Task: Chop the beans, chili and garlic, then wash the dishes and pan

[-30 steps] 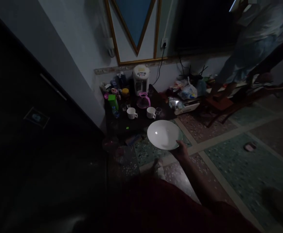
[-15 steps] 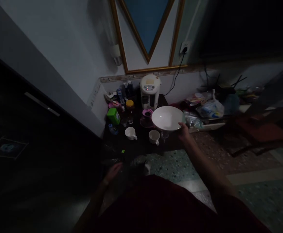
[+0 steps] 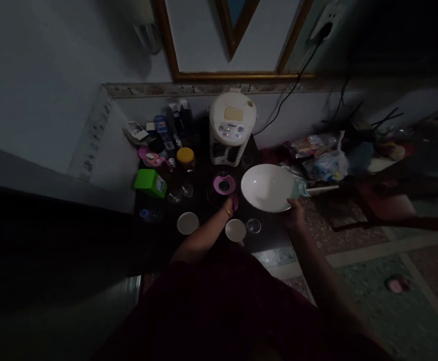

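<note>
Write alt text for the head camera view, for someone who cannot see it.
In a dim room, a person's right hand holds a white bowl by its rim over a cluttered low dark table, while the left hand touches a glass jug with a pink lid. A white electric water boiler stands behind, two white cups in front.

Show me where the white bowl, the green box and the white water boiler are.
white bowl [image 3: 267, 186], head view, inner bottom of the bowl.
green box [image 3: 150, 181], head view, its top face.
white water boiler [image 3: 232, 116], head view, its lid.
</note>
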Available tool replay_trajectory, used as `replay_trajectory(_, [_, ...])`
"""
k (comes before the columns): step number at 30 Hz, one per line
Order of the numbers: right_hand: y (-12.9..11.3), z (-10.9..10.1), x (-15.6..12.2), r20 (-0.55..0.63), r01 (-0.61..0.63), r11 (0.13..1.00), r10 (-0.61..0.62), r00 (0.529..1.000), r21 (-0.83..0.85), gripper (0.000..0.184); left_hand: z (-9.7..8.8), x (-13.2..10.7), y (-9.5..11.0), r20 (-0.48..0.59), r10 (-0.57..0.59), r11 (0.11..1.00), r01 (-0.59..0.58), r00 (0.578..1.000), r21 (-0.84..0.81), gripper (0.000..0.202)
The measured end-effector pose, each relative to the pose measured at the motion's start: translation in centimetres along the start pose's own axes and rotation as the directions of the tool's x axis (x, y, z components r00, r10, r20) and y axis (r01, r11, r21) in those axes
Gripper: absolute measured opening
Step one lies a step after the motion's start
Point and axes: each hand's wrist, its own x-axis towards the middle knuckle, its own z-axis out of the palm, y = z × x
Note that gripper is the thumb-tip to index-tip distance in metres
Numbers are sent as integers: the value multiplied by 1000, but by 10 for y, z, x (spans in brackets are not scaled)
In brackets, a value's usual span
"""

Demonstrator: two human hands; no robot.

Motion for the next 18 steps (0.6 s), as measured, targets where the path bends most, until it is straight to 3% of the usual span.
replay_trajectory(2, [0, 3, 16, -22, -40, 999, 40, 999, 1, 43, -12, -2, -4, -90, -23, 1000, 25, 996, 14, 32])
replay_trajectory(5, [2, 15, 42, -38, -102, 995, 102, 994, 2, 42, -41, -10, -7, -135, -8, 999, 12, 991, 31, 30])
replay_trajectory(11, [24, 51, 93, 42, -219, 976, 219, 975, 0, 37, -96, -25, -6, -219, 181, 960, -124, 959, 250, 52])
replay_trajectory(14, [36, 68, 115, 83, -271, 963, 269, 960, 12, 35, -107, -32, -9, -267, 198, 958, -129, 943, 255, 57])
replay_trajectory(18, [50, 86, 133, 133, -350, 935, 341, 931, 53, 36, -108, -47, -18, -278, 163, 966, -96, 947, 239, 62])
